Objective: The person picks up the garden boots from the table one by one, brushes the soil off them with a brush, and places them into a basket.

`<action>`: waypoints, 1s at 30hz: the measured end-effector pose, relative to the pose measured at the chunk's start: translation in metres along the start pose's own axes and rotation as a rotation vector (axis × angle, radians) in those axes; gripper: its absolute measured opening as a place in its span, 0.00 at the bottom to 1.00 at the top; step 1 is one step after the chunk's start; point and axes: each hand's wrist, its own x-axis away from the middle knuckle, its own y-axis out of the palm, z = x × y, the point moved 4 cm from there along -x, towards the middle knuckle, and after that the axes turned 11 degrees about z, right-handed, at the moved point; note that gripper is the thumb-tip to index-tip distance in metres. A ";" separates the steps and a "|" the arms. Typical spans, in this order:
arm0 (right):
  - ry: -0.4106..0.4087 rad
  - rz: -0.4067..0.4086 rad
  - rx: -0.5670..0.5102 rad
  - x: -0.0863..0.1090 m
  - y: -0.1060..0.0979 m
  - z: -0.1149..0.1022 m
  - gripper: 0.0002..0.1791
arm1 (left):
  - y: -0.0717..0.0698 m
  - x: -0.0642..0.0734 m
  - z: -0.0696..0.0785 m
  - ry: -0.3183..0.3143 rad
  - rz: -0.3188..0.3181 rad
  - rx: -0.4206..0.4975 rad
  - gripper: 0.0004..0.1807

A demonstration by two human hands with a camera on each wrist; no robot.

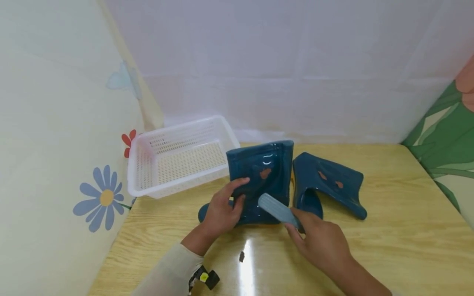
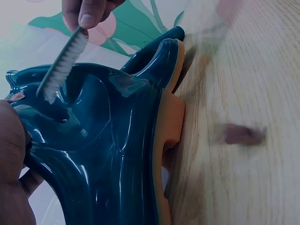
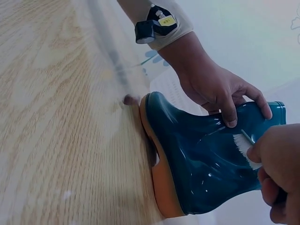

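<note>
A dark teal rubber boot [image 1: 255, 160] with an orange sole stands upright on the table, its toe pointing left. My left hand [image 1: 222, 209] grips the boot's shaft from the left side. A brown smudge [image 1: 264, 173] marks the shaft above the brush. My right hand [image 1: 322, 240] holds a grey-backed scrub brush [image 1: 275, 209] by its handle. White bristles [image 2: 65, 65] face the boot's side, close against the shaft in the right wrist view. Just right of it, a second teal boot [image 1: 338, 179] has its shaft flopped to the right, with two brown smudges on it.
A white plastic basket [image 1: 177, 187] with perforated sides stands at the back left, beside the boot. A small dark brown bit [image 1: 242, 257] lies on the wooden table [image 1: 400, 238] in front of the boots. A pale cloth wall [image 1: 296, 82] rises behind the table.
</note>
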 end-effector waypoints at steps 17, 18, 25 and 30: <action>-0.048 0.224 -0.040 -0.018 -0.009 0.000 0.26 | 0.000 0.000 0.000 0.003 -0.001 -0.016 0.31; -0.039 0.224 -0.042 -0.020 -0.010 -0.001 0.26 | 0.000 0.000 0.000 0.004 -0.001 -0.021 0.31; 0.015 0.202 -0.022 -0.031 -0.013 -0.008 0.27 | 0.000 0.001 0.001 0.010 -0.010 -0.032 0.31; -0.017 0.242 -0.003 -0.034 -0.013 -0.009 0.27 | 0.000 0.000 0.002 0.029 -0.009 -0.034 0.32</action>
